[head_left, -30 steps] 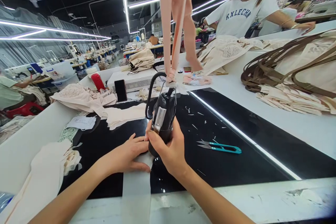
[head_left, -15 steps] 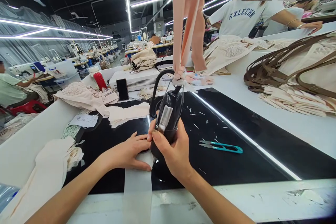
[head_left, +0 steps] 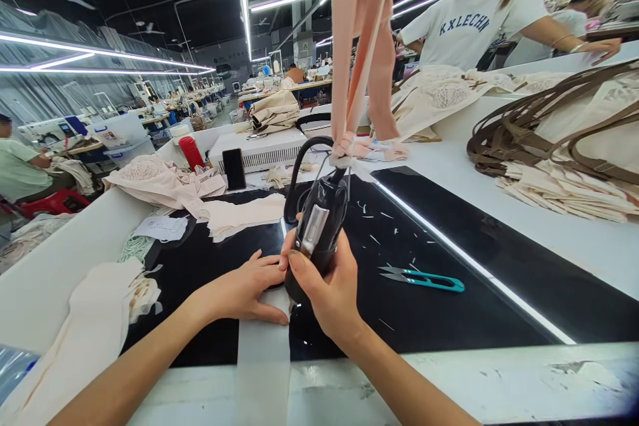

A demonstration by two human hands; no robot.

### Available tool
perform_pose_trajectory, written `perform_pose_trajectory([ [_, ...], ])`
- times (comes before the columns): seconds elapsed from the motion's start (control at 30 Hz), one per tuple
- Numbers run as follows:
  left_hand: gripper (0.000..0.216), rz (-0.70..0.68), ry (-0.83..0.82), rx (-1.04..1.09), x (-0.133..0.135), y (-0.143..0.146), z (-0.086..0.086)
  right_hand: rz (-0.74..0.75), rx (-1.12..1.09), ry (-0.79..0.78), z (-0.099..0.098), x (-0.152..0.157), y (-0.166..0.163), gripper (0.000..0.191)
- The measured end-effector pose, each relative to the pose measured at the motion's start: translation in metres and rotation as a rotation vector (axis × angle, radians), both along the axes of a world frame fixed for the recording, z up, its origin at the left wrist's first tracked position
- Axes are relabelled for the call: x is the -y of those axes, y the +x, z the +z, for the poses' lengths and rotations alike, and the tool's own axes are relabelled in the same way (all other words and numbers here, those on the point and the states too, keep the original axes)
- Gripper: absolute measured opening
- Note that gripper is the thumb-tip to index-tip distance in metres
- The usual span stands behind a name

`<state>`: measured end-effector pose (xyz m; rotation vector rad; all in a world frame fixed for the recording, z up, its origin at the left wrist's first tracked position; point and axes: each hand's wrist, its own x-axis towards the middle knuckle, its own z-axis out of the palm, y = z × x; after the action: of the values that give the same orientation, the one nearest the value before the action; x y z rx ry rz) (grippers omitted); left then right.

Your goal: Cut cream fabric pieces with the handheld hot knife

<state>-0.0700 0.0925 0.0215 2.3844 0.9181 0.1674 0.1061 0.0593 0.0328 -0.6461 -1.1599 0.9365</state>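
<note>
Head view: at the centre of the frame, the right hand point(head_left: 329, 279) was wrapped round a black handheld tool point(head_left: 319, 226), fingers behind the casing and thumb across its near side. The tool leaned a little, its upper end near a knot in the peach straps point(head_left: 347, 46) that hung from the top edge. Left of it, the left hand point(head_left: 249, 289) lay spread and palm down on a pale strip point(head_left: 263, 359), which ran across the black panel point(head_left: 339, 339) to the bottom of the frame. The tool's lower end sat just beside the left thumb, mostly hidden.

Doing this well, I judged, meant pressing the strip flat without stretching it, holding the tool steady, letting the straps bear some weight, and placing the left thumb and fingertips well clear of the tool's working end. Loose scraps and the teal snips point(head_left: 424, 279), right of centre, were best left out of the tool's path.

As for writing, the white T-shirt point(head_left: 469, 20) on a person at upper right seemed to read "KXLECHN". A paper slip point(head_left: 160, 227), left of centre, bore marks too small to read. No brand could be made out on the tool or snips.
</note>
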Motion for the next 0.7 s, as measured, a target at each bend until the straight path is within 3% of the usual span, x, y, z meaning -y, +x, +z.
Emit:
perform_pose_trajectory([
  [0.5, 0.06, -0.041, 0.121, -0.02, 0.007, -0.011, -0.01, -0.008, 0.029, 0.005, -0.002, 0.001, 0.0, 0.024],
  [0.7, 0.034, -0.111, 0.187, -0.04, 0.009, -0.01, -0.011, -0.009, 0.031, -0.008, -0.002, 0.002, 0.0, 0.026],
])
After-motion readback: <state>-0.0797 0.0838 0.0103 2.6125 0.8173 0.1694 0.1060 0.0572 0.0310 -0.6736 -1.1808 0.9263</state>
